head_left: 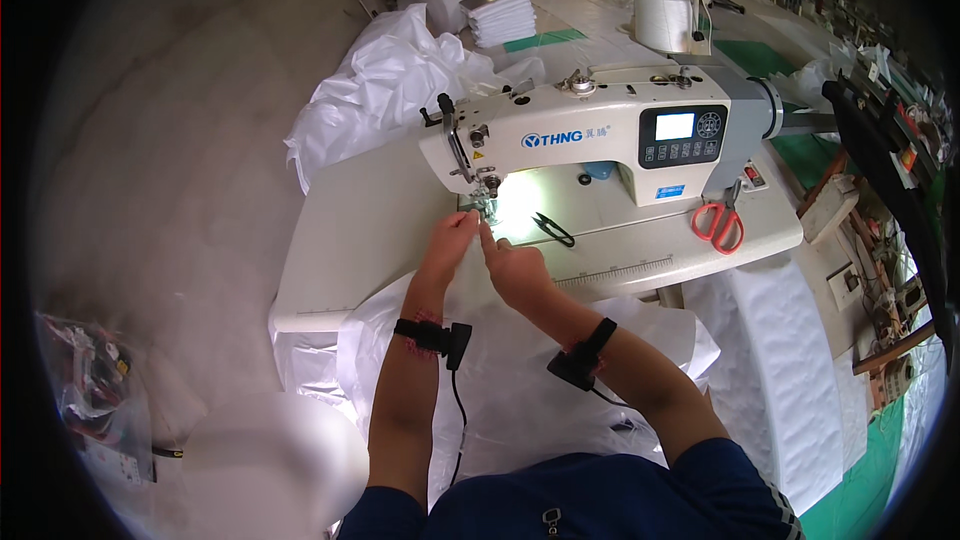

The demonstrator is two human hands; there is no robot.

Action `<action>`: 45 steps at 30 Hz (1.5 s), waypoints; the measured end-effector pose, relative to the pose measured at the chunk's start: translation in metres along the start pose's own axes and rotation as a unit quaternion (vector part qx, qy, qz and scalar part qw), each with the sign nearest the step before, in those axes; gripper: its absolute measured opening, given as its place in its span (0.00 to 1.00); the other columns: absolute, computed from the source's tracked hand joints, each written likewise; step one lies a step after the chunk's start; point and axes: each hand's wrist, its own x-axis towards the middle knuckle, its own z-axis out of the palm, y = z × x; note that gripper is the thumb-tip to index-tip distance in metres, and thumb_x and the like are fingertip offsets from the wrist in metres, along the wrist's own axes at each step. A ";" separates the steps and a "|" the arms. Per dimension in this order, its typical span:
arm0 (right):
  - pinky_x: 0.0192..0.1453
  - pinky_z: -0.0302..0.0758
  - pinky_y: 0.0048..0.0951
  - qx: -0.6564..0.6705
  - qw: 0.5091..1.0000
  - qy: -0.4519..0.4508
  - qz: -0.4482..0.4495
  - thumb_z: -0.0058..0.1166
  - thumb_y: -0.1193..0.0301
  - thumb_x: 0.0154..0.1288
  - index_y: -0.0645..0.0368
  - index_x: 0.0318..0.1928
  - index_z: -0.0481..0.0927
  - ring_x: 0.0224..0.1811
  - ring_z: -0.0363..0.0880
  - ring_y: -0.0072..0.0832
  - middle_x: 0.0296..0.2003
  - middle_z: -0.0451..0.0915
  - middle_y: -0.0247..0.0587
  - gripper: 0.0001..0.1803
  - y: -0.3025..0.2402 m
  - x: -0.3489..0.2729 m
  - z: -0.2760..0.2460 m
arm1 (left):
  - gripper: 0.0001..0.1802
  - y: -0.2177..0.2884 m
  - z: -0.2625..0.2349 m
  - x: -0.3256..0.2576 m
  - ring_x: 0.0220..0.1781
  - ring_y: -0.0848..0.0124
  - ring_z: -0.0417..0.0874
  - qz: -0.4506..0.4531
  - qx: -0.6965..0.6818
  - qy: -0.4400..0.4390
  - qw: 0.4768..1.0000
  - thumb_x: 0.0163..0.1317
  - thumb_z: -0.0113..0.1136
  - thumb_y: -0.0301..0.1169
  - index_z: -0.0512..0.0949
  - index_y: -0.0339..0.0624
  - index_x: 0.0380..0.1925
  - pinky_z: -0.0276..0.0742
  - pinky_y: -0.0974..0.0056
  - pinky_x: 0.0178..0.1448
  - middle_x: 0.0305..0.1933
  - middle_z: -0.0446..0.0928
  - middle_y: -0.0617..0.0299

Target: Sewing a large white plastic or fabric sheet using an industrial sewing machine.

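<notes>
Both hands meet just in front of the presser foot [486,208] of a white sewing machine [560,130], whose lamp lights the spot brightly. My left hand [452,240] has its fingertips pinched together left of the foot; anything between them is too small to make out. Close beside it, my right hand [516,270] is closed, its index finger reaching up to the needle area and the other fingers curled in. What its tips hold is hidden. White sheet material [500,370] hangs under my forearms over the table's front edge. Black thread snips [554,229] lie right of my hands.
Red-handled scissors [718,227] rest at the right of the sewing table [350,230]. A blue object [598,170] sits under the machine arm. Crumpled white sheeting [380,90] is piled behind the table. A thread cone [662,20] stands at the back. Cables run from both wrist straps.
</notes>
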 end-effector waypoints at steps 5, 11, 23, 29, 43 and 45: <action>0.18 0.74 0.33 -0.084 0.995 -0.044 0.028 0.48 0.75 0.55 0.73 0.57 0.64 0.19 0.78 0.35 0.24 0.77 0.42 0.28 0.002 0.004 0.008 | 0.14 0.004 0.002 0.011 0.32 0.78 0.67 0.016 0.026 -0.063 0.998 0.61 0.53 0.38 0.76 0.37 0.30 0.65 0.70 0.38 0.29 0.72 0.68; 0.29 0.77 0.34 -0.009 0.992 -0.048 0.117 0.46 0.75 0.55 0.68 0.48 0.71 0.27 0.81 0.38 0.26 0.78 0.43 0.19 0.000 0.008 0.016 | 0.11 -0.024 0.007 0.040 0.30 0.63 0.75 0.166 0.351 -0.055 0.920 0.58 0.55 0.38 0.76 0.41 0.32 0.71 0.59 0.38 0.28 0.75 0.53; 0.31 0.77 0.35 0.025 0.981 -0.147 0.126 0.46 0.73 0.56 0.62 0.32 0.78 0.31 0.82 0.38 0.27 0.80 0.45 0.09 0.005 0.017 0.013 | 0.14 -0.054 0.018 0.004 0.48 0.57 0.75 0.375 0.386 0.050 0.841 0.53 0.57 0.32 0.79 0.47 0.41 0.71 0.59 0.51 0.45 0.76 0.56; 0.32 0.78 0.34 0.033 0.962 -0.194 0.190 0.47 0.73 0.55 0.61 0.33 0.79 0.32 0.83 0.36 0.27 0.81 0.45 0.08 -0.012 0.035 0.021 | 0.13 -0.047 0.004 0.026 0.49 0.59 0.75 0.357 0.335 0.021 0.872 0.52 0.59 0.31 0.81 0.45 0.40 0.69 0.60 0.55 0.47 0.76 0.56; 0.35 0.78 0.33 0.022 0.957 -0.196 0.213 0.50 0.72 0.55 0.59 0.31 0.81 0.33 0.83 0.36 0.29 0.82 0.45 0.07 -0.012 0.053 0.033 | 0.07 -0.056 -0.010 0.040 0.46 0.60 0.79 0.302 0.219 0.014 0.928 0.50 0.61 0.24 0.80 0.37 0.32 0.74 0.63 0.50 0.43 0.79 0.53; 0.36 0.78 0.34 0.026 0.957 -0.197 0.213 0.50 0.72 0.55 0.59 0.30 0.81 0.34 0.83 0.36 0.29 0.82 0.45 0.07 -0.014 0.052 0.030 | 0.07 -0.053 -0.013 0.038 0.47 0.60 0.79 0.317 0.245 0.013 0.916 0.50 0.60 0.23 0.79 0.37 0.31 0.75 0.63 0.51 0.43 0.78 0.51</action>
